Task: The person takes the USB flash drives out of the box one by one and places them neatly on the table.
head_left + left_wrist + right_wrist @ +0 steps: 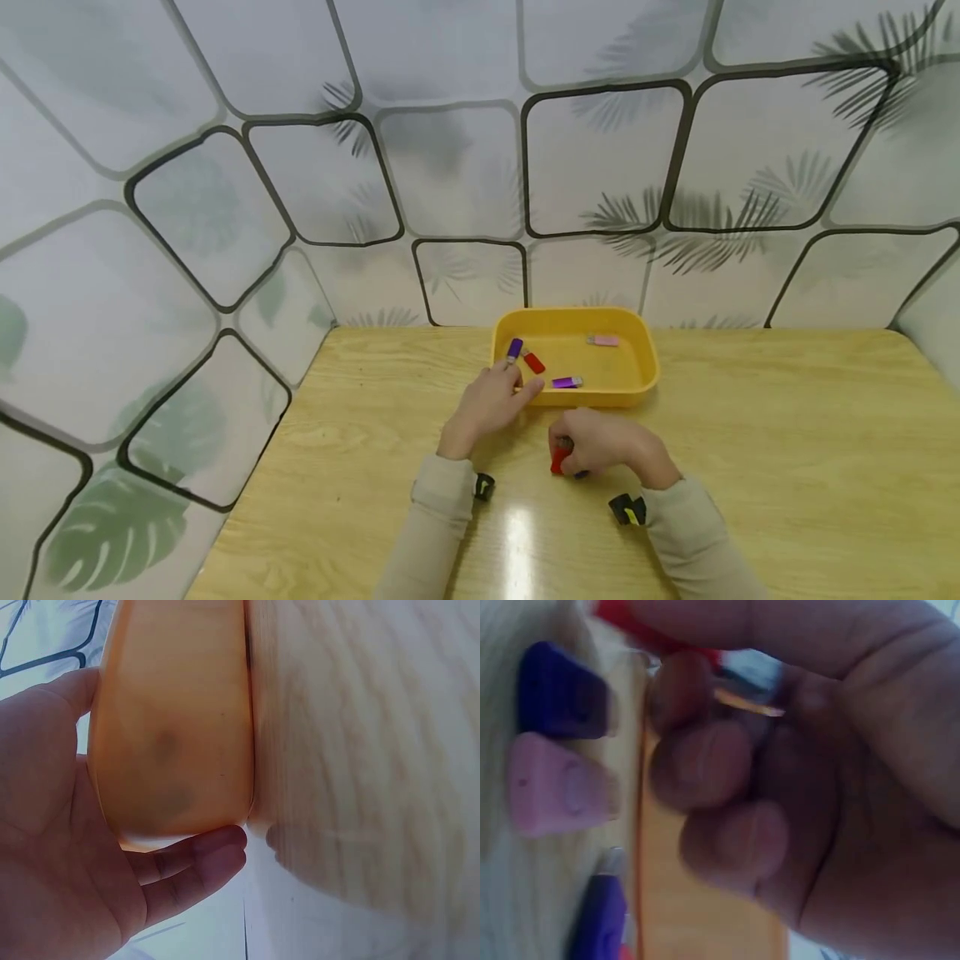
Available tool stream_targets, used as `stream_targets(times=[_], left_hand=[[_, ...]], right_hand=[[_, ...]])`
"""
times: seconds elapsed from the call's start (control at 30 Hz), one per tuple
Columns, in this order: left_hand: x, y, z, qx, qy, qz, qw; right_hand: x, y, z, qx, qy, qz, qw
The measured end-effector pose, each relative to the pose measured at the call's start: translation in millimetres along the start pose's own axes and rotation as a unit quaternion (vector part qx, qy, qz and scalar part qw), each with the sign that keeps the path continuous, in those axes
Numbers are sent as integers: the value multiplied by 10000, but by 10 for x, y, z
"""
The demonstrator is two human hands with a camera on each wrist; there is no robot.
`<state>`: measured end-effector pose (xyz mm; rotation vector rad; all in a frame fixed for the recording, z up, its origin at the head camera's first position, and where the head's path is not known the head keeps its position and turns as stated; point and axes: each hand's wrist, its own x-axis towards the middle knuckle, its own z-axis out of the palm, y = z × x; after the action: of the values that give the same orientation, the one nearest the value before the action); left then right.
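Note:
My left hand (491,398) holds the yellow plastic tray (592,400) at its front left corner. In the left wrist view the thumb is at the rim and the fingers bend round the corner of the tray wall (176,712). Just in front of the tray, close over the table, my right hand (600,442) pinches a red USB flash drive (558,460). Its metal plug shows inside the curled fingers in the right wrist view. Below that hand lie a dark blue flash drive (562,694), a pink one (559,784) and a purple one (604,915).
Inside the tray are a dark purple flash drive (514,348), a red one (533,361), a bright purple one (567,382) and a pink one (603,341). The wooden table (787,450) meets a patterned wall covering (465,183) behind the tray.

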<state>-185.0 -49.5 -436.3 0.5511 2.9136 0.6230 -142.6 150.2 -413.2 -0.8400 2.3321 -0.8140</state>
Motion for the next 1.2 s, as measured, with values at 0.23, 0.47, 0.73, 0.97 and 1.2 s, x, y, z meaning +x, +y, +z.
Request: stream_targets(times=[0.23,0.47,0.73,0.97,1.2], left_hand=[[3,0,-3,-16,47,41,10000],[0,8,-17,-69,21,33,10000],[-1,11,-23,-14,-3,-22,10000],[8,20,-22,16,-59,-13,10000],[-3,16,-37,-19,-35,-38,10000]], right_hand=[[39,45,68,-307,-101,232,9992],[48,34,91,-375,180,236,9989],[75,-92,160,-889,413,606,9933],[78,-152,208,-792,494,745,9928],[97,-162,206,-703,676,731,9925]])
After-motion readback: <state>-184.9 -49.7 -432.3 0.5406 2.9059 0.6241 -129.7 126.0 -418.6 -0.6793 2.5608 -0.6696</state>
